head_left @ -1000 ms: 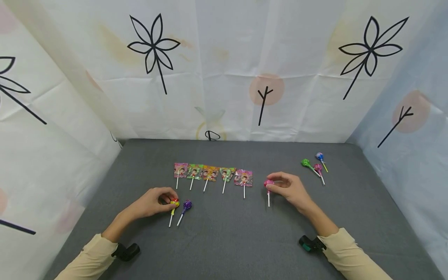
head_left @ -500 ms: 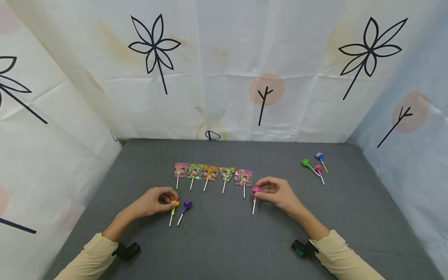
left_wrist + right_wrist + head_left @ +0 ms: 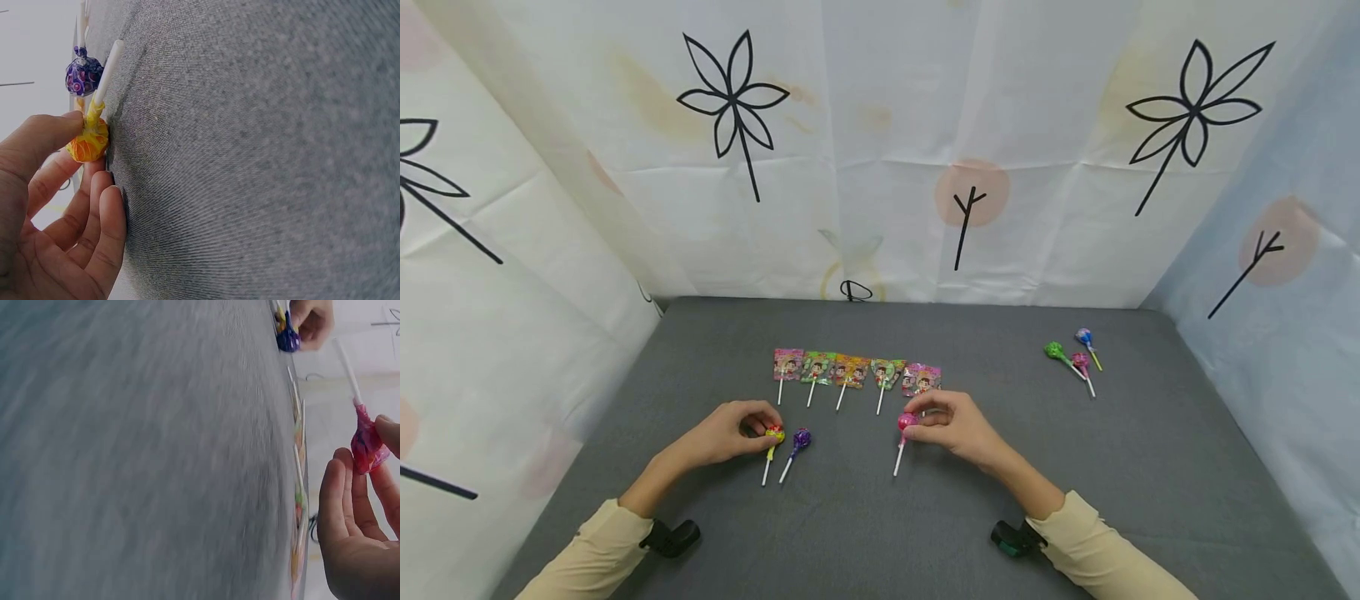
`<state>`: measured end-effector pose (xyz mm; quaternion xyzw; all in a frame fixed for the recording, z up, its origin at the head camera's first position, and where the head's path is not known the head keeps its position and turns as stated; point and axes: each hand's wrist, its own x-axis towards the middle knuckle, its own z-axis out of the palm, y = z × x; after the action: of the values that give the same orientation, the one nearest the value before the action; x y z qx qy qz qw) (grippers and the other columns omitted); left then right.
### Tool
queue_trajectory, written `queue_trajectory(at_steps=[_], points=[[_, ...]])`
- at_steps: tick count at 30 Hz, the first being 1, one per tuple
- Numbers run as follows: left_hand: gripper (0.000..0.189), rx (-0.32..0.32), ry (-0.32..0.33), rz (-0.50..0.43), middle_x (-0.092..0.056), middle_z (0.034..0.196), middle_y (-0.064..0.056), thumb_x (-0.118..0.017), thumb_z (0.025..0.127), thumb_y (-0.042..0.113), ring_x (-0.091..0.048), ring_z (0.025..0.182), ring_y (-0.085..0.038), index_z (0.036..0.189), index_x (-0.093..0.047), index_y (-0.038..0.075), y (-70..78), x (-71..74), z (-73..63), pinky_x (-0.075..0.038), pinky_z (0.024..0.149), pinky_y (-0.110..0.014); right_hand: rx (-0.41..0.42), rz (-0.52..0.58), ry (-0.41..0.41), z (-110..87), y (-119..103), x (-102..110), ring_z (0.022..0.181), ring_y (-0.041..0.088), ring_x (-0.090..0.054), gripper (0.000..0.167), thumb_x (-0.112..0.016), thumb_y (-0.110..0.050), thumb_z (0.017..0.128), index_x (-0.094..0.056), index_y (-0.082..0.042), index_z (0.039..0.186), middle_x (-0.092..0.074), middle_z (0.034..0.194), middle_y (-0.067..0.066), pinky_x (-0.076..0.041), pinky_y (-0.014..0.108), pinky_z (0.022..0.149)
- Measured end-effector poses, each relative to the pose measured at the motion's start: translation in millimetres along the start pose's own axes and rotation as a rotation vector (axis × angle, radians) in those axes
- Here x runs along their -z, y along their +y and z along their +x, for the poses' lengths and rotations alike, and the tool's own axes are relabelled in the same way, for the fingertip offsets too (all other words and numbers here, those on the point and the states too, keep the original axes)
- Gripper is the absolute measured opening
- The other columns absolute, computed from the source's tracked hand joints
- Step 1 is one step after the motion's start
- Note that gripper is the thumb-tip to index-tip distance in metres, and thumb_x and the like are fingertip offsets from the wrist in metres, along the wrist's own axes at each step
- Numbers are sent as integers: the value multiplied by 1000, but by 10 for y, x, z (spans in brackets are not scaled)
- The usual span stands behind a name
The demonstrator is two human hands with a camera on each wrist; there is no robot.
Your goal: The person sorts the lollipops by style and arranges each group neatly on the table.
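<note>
My left hand (image 3: 733, 434) pinches the head of a yellow and orange lollipop (image 3: 89, 142) between thumb and fingers, low at the grey cloth, its white stick toward me. Just right of it lies a purple lollipop (image 3: 802, 438). My right hand (image 3: 953, 427) grips a pink lollipop (image 3: 367, 442) by its wrapped head, stick pointing down toward me in the head view. In the right wrist view it hangs above the cloth. Behind the hands runs a row of flat-wrapped lollipops (image 3: 852, 370); the right hand partly covers the pink one (image 3: 922, 378) at its right end.
At the back right lie a green lollipop (image 3: 1055, 350), a pink-headed lollipop (image 3: 1081, 361) and a blue lollipop (image 3: 1083, 336), close together. Grey cloth (image 3: 850, 533) covers the table. White printed curtains (image 3: 880, 100) stand behind and at both sides.
My right hand has carried the pink lollipop leftward and a little nearer to me, past the right end of the row. The left hand has stayed in place on the yellow lollipop.
</note>
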<state>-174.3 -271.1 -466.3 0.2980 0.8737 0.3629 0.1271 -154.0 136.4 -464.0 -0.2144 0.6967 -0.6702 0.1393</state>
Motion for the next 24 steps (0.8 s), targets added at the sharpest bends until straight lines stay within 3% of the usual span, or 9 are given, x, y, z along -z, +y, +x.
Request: queue_trajectory(at_steps=[9, 17, 24], points=[[14, -21, -1, 5, -64, 94, 7, -75, 96, 22, -61, 84, -11, 107, -70, 13, -7, -4, -4, -50, 73, -30, 28, -29, -76, 175, 23, -342, 98, 41, -68, 25, -77, 3, 89, -69, 6, 112, -71, 107, 18, -55, 34, 81], [14, -21, 11, 2, -64, 94, 7, -75, 96, 20, -61, 84, -12, 106, -70, 14, 0, -8, -6, -51, 73, -31, -10, -53, -142, 337, 57, -625, 97, 33, -69, 25, -77, 2, 89, -68, 7, 112, -70, 108, 15, -53, 28, 77], [14, -27, 14, 4, -64, 95, 8, -76, 95, 21, -61, 84, -11, 106, -70, 14, -6, -10, -2, -51, 73, -31, -15, -114, -126, 454, 79, -805, 88, 24, -70, 20, -80, 0, 87, -72, 4, 104, -71, 101, 11, -51, 24, 69]])
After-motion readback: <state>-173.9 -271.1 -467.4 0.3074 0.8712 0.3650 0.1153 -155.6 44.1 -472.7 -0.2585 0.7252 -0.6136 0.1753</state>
